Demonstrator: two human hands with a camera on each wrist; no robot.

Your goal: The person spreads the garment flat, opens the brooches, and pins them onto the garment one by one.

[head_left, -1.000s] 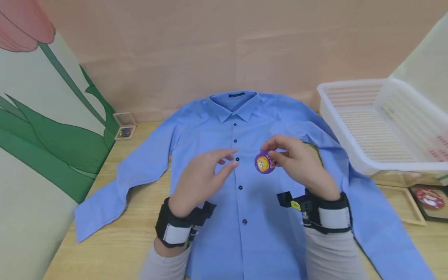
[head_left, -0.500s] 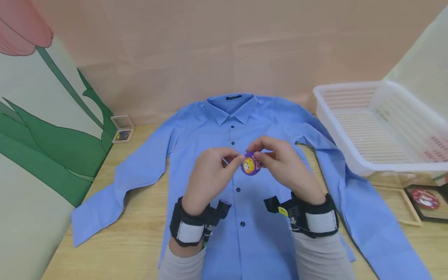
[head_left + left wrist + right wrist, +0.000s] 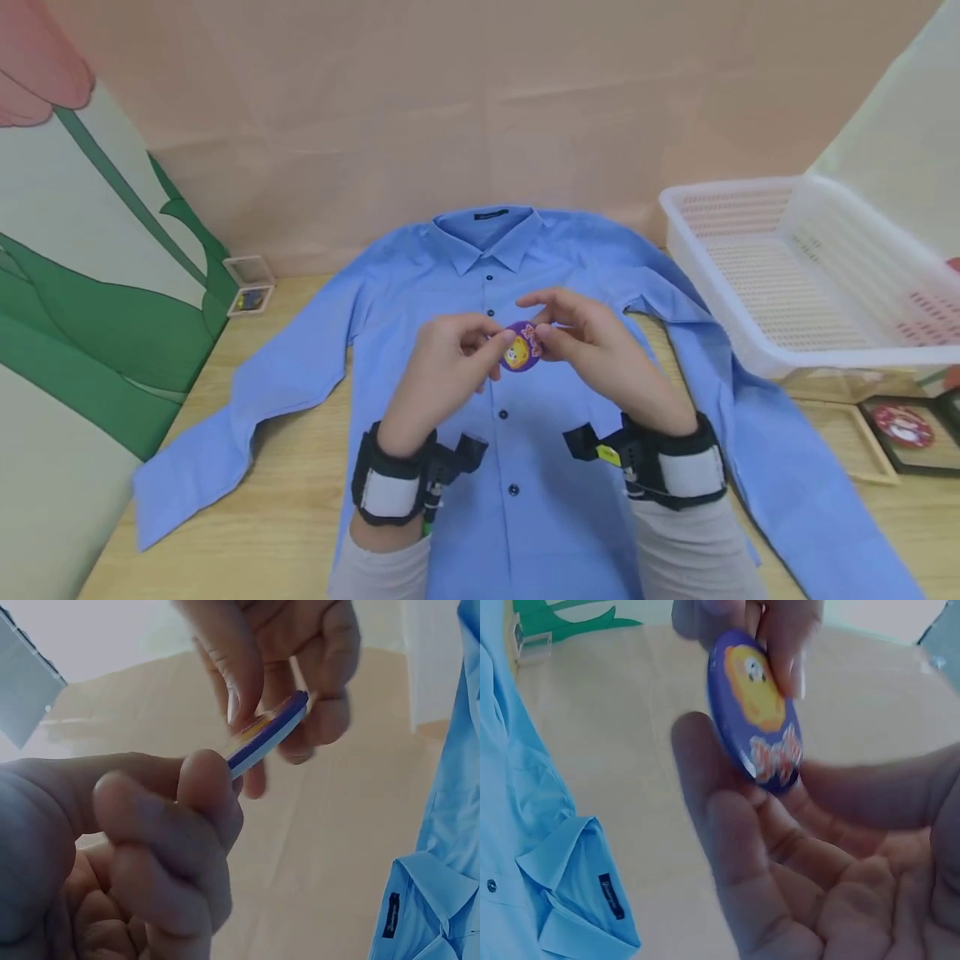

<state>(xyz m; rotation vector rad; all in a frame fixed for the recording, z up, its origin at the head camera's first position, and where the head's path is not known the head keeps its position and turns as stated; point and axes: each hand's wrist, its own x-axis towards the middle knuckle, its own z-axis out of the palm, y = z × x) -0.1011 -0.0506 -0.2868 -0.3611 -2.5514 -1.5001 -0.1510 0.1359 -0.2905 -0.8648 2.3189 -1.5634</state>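
A round purple button badge (image 3: 517, 354) with a yellow cartoon animal and lettering is held in front of the blue shirt (image 3: 480, 450), tilted. My left hand (image 3: 448, 367) pinches its left edge between thumb and fingers. At the opposite edge my right hand (image 3: 600, 350) has its thumb on the badge and fingers behind, the index finger lifted away. Seen edge-on in the left wrist view, the badge (image 3: 266, 739) shows a white rim underneath; its back is hidden. In the right wrist view the printed face of the badge (image 3: 757, 690) is visible. The shirt lies buttoned, sleeves spread.
A white plastic basket (image 3: 780, 354) stands at the right beyond the shirt sleeve. Below it are a wooden frame (image 3: 873, 442) and a black-edged tray with a red round badge (image 3: 903, 425). A small open box (image 3: 250, 298) sits at the back left of the wooden table (image 3: 292, 500).
My hands have come together: the right brought the badge leftward and the left took hold of its edge. The right index finger has since lifted, and the badge has turned slightly.
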